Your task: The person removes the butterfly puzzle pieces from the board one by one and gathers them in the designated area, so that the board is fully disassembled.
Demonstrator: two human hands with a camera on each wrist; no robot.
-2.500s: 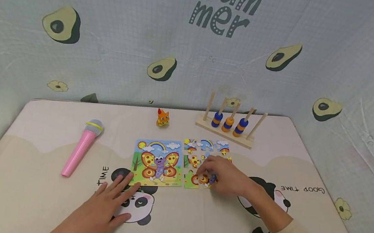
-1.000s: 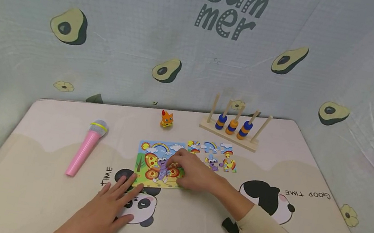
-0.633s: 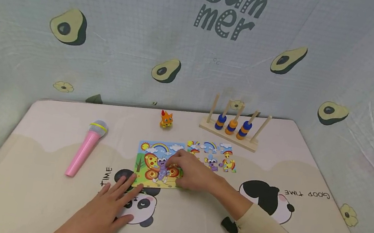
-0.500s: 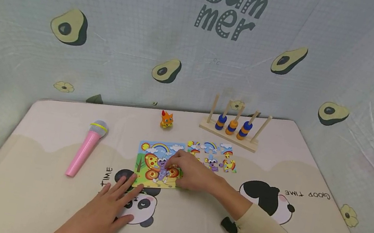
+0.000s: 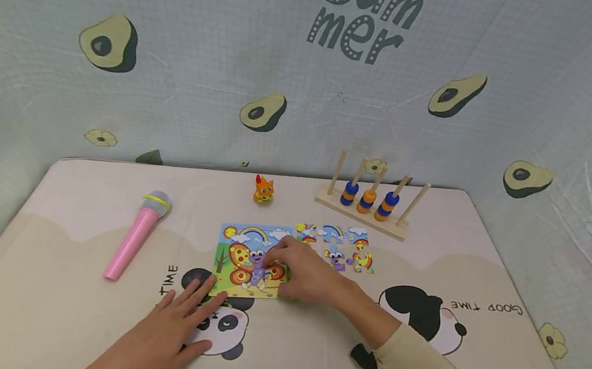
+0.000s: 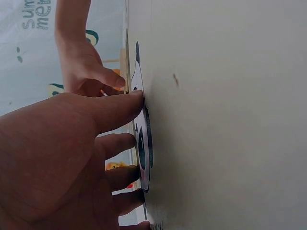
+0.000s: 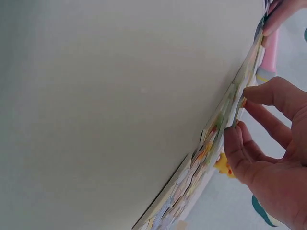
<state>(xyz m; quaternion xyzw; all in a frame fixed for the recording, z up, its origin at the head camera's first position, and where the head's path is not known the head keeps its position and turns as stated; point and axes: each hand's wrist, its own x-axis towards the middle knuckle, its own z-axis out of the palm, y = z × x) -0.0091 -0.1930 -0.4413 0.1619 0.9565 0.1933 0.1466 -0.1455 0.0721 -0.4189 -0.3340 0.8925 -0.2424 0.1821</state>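
Observation:
A square butterfly puzzle board (image 5: 242,257) lies flat on the table in the head view, its right part under my right hand (image 5: 310,273). In the right wrist view, that hand's thumb and fingers pinch a thin puzzle piece (image 7: 238,111) at the board's surface; most of the piece is hidden. Cut picture pieces (image 5: 336,258) are laid out in rows just right of the board, the nearer ones covered by the hand. My left hand (image 5: 159,331) lies spread, palm down, fingertips at the board's near left corner. Its straight fingers (image 6: 120,146) also show in the left wrist view.
A pink toy microphone (image 5: 134,236) lies to the left. Behind the board sits a small orange fox figure (image 5: 263,190). A wooden peg stand (image 5: 364,212) with blue and orange rings is at the back right, before the fabric wall (image 5: 193,63).
Since the oldest frame, my right hand has moved left from the loose pieces onto the board's right part. It has stayed there over the last second; the left hand rests in place.

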